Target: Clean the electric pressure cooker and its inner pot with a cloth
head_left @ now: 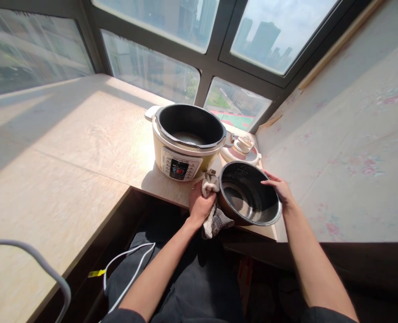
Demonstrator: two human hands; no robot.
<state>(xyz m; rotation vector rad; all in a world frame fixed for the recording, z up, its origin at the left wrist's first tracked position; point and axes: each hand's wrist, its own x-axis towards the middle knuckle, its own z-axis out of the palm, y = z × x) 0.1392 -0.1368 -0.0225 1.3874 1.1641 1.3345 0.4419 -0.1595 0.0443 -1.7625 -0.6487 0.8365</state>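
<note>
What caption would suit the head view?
By a window, the left hand grips a cloth while the right hand holds a dark pot beside an open cooker.

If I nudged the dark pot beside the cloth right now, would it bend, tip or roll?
The pot probably wouldn't bend: its round rim looks firm and metallic. It might tip without the right hand gripping its rim, as it appears to lean. On its side, it could well roll, given its curved wall.
</note>
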